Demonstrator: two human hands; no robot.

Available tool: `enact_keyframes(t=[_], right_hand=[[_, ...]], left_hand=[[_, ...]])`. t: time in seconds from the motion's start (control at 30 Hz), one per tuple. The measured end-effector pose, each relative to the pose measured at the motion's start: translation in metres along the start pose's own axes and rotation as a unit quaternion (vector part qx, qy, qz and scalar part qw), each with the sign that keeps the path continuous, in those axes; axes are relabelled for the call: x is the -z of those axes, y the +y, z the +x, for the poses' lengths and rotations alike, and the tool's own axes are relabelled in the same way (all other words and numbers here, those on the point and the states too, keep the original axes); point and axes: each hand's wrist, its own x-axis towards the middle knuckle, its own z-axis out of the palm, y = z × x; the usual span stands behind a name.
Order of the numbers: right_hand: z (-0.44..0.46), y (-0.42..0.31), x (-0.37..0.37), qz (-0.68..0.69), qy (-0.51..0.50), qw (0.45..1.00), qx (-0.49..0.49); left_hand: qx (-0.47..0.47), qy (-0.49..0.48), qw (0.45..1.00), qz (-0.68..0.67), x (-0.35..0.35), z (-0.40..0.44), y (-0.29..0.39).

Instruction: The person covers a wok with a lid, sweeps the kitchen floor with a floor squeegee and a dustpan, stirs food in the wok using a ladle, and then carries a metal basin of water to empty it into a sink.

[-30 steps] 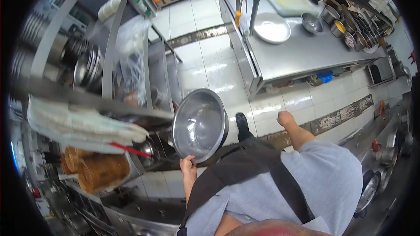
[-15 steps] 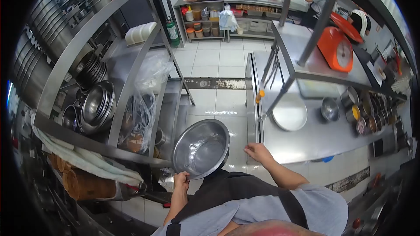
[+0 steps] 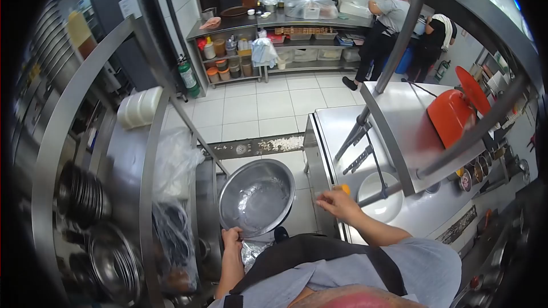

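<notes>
A wide stainless steel mixing bowl (image 3: 256, 197) is tilted in front of me, its inside wet and shiny with nothing in it that I can make out. My left hand (image 3: 231, 240) is closed on the bowl's near left rim. Over the edge of the steel counter on the right, my right hand (image 3: 338, 203) hangs in the air, fingers curled together with nothing visible in them. Just behind it an orange object (image 3: 342, 189) shows, mostly hidden. A white round plate (image 3: 379, 201) lies on the counter near that hand.
On the left, a steel rack (image 3: 154, 154) holds plastic bags and stacked metal bowls (image 3: 114, 265). To the right, an overhead shelf carries an orange scale (image 3: 454, 117). Ahead, a person (image 3: 385, 28) and another person (image 3: 438, 43) stand by the back counter. A fire extinguisher (image 3: 188, 77) stands far left.
My view has moved forward and tilted up, bringing the back counter and both people more fully into sight. The bowl has come along in my left hand. My right hand remains curled.
</notes>
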Motion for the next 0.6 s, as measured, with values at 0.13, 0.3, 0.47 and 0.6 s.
enact_keyframes(t=[0.13,0.3,0.47,0.6], right_hand=[[0.006,-0.006,-0.009,0.069,0.0,0.994,-0.084],[0.048,0.001,-0.011,0.099,0.027,0.99,-0.094],[0.126,0.015,0.01,0.184,0.082,0.973,-0.116],[0.197,0.045,0.025,0.171,0.18,0.959,-0.139]], left_hand=[[-0.033,-0.038,0.999,0.014,-0.062,0.027,0.071],[-0.062,-0.104,0.991,0.05,-0.162,0.082,0.148],[-0.119,-0.149,0.979,0.066,-0.263,0.123,0.216],[-0.102,-0.208,0.97,0.075,-0.318,0.162,0.276]])
